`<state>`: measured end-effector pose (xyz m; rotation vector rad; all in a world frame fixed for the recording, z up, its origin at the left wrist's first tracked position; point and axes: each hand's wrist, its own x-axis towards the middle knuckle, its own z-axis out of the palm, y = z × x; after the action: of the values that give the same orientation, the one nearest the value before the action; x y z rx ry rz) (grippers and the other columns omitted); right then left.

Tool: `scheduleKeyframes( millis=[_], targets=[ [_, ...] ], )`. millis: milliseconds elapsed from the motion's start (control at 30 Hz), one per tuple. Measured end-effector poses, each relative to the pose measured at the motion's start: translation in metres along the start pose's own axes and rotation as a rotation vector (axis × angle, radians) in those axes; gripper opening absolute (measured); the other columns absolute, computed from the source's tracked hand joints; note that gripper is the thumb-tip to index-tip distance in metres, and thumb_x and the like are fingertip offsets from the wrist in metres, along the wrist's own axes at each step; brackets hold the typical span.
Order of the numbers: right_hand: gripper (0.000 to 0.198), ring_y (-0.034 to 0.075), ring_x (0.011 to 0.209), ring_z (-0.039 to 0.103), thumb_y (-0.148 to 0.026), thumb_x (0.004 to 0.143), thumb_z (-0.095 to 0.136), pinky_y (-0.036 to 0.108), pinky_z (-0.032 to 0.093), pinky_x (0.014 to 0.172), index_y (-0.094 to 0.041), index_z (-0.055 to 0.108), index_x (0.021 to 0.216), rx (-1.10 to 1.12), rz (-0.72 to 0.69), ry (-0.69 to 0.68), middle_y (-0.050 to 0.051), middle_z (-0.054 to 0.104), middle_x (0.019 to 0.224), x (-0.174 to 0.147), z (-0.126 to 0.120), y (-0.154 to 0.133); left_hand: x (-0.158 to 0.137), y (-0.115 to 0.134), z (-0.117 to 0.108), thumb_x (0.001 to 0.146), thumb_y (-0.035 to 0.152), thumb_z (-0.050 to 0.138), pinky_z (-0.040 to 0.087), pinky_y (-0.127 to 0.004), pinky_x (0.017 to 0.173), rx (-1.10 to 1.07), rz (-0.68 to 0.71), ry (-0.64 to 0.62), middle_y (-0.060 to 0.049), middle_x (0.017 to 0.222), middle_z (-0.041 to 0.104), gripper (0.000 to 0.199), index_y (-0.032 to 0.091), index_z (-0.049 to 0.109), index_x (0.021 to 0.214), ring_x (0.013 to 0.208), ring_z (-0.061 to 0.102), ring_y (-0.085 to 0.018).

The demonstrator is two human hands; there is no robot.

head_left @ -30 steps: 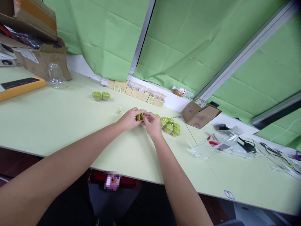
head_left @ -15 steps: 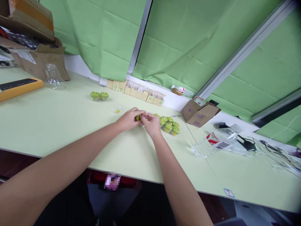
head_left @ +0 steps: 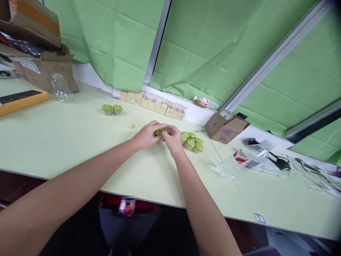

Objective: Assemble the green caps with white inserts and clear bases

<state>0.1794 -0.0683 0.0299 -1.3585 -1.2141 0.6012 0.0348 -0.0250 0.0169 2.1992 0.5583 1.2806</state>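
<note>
Above the middle of the table, my left hand (head_left: 146, 136) and my right hand (head_left: 173, 140) meet around a small green lid (head_left: 161, 132). Both hands are closed on its edges, and the fingers cover much of it. Just left of them stands a small clear cup (head_left: 132, 124) with a yellow spot inside. Close by on the right is a cluster of several clear containers with green lids (head_left: 190, 143), some with loops on top. Two similar green-lidded containers (head_left: 112, 109) stand side by side farther back on the left.
A row of small cardboard boxes (head_left: 157, 105) lines the back edge. An open carton (head_left: 226, 126) and a large clear bottle (head_left: 243, 159) are on the right, near tangled cables (head_left: 309, 169). At left are a clear bottle-shaped piece (head_left: 60, 89), a yellow-edged device (head_left: 23, 101) and stacked cartons (head_left: 44, 69).
The green lid has turned between my fingers and shows more of itself, its hollow side now in sight. My right-hand fingers have shifted on it; the other things stay put.
</note>
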Motion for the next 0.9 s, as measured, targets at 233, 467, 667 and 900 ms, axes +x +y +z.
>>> scheduleKeyframes(
  millis=[233,467,667,900],
  targets=[
    [0.031,0.013,0.068,0.061,-0.038,0.069,0.076,0.028,0.052,0.065,-0.021,0.068,0.093,0.351,0.129,-0.215,-0.001,0.068,0.080,0.002,-0.002,0.005,0.002,0.003,0.000,0.074,0.007,0.060,0.052,-0.027,0.078,0.010,0.015,-0.015,-0.007,0.110,0.063,0.055,0.024,0.064,0.126,0.092,0.061,-0.017],
    [0.034,0.014,0.065,0.065,-0.032,0.064,0.083,0.029,0.055,0.066,-0.022,0.067,0.092,0.493,0.181,-0.213,-0.002,0.070,0.076,0.002,-0.004,0.000,0.004,0.006,-0.006,0.071,0.009,0.060,0.054,-0.027,0.070,-0.272,-0.157,-0.034,-0.009,0.117,0.065,0.062,0.020,0.059,0.132,0.076,0.062,-0.012],
    [0.037,0.013,0.063,0.066,-0.031,0.063,0.086,0.029,0.056,0.067,-0.023,0.063,0.090,0.542,0.224,-0.286,-0.002,0.070,0.076,-0.001,-0.007,-0.007,0.011,-0.010,-0.003,0.072,0.015,0.064,0.057,-0.030,0.067,-0.584,-0.360,0.005,-0.008,0.091,0.071,0.034,0.013,0.068,0.106,0.075,0.067,-0.017],
    [0.045,0.011,0.063,0.063,-0.033,0.057,0.089,0.026,0.056,0.065,-0.023,0.063,0.093,0.501,0.253,-0.311,-0.002,0.069,0.078,-0.002,-0.001,-0.002,0.012,-0.016,-0.007,0.065,0.022,0.076,0.055,-0.028,0.058,-0.489,-0.407,0.018,-0.006,0.084,0.071,0.028,0.013,0.070,0.091,0.066,0.064,-0.015]
  ],
)
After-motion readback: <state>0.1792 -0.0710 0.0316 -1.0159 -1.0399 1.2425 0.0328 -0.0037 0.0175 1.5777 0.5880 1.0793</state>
